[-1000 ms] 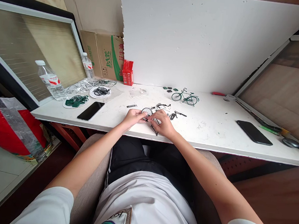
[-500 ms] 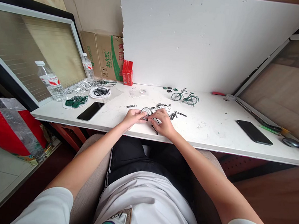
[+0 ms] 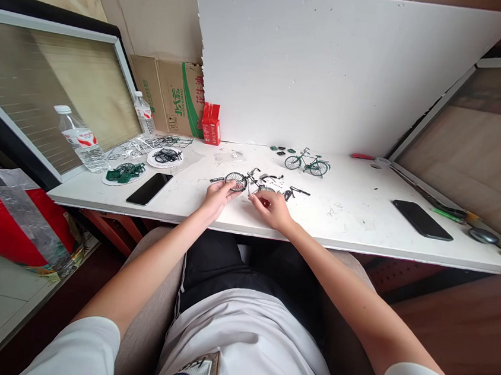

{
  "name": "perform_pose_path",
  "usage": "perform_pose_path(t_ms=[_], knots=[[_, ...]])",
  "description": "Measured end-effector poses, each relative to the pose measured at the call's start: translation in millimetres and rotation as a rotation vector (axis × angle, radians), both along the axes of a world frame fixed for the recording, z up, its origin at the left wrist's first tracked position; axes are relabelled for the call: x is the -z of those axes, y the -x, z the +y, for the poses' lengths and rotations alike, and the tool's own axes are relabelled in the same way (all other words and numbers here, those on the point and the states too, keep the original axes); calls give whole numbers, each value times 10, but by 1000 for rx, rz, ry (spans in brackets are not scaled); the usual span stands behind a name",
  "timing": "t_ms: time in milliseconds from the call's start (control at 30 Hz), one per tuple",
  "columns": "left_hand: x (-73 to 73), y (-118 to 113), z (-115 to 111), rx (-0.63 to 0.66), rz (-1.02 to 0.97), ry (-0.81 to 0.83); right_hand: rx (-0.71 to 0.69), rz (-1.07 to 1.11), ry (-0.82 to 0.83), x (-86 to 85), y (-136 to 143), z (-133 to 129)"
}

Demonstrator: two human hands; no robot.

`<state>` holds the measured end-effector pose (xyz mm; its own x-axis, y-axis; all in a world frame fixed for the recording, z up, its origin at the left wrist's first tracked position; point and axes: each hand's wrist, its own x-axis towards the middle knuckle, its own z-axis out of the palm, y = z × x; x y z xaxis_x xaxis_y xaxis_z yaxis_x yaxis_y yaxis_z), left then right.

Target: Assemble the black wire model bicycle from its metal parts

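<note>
Between my hands, low over the white table, is a black model bicycle (image 3: 252, 176) with a spoked wheel at its left and handlebars at the top. My left hand (image 3: 217, 200) is closed, pinching that wheel (image 3: 235, 181) at its lower edge. At the frame's lower part my right hand (image 3: 274, 208) is closed, thumb and fingertips together near the frame; part of the bicycle is hidden behind it. Small black parts (image 3: 292, 193) lie just right of this hand. Farther back stands a green model bicycle (image 3: 309, 162).
Paper plates hold green parts (image 3: 125, 172) and black parts (image 3: 166, 155) at the left. A phone (image 3: 149, 189), water bottles (image 3: 81, 138) and a red box (image 3: 211, 125) stand or lie nearby. Another phone (image 3: 421, 220) and a mouse (image 3: 483, 236) are at the right.
The model bicycle has been turned in my hands, so its handlebars now point up and the wheel faces more to the left. My left hand has shifted slightly left.
</note>
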<state>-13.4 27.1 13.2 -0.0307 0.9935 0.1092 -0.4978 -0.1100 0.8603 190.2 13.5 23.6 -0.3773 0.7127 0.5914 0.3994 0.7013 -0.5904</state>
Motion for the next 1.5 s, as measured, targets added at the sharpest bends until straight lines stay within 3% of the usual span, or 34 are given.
perform_pose_path(t_ms=[100, 267, 367, 533, 867, 1100, 1500], knots=[[-22, -53, -29, -8, -16, -34, -33, 77, 199, -18, 35, -9], [-69, -142, -125, -29, 19, -86, -109, 421, 589, 3, 97, 10], [-85, -188, -184, -33, 75, -89, -159, 537, 684, 12, 95, 24], [-79, -230, -222, 10, 86, -102, -193, 509, 632, 28, 72, 44], [42, -202, -151, 61, 147, -111, -27, 584, 525, 125, 94, 125], [2, -207, -174, 87, 142, -109, 36, 596, 420, 146, 101, 138], [58, -204, -130, 69, 115, -141, 95, 406, 237, 134, 103, 67]])
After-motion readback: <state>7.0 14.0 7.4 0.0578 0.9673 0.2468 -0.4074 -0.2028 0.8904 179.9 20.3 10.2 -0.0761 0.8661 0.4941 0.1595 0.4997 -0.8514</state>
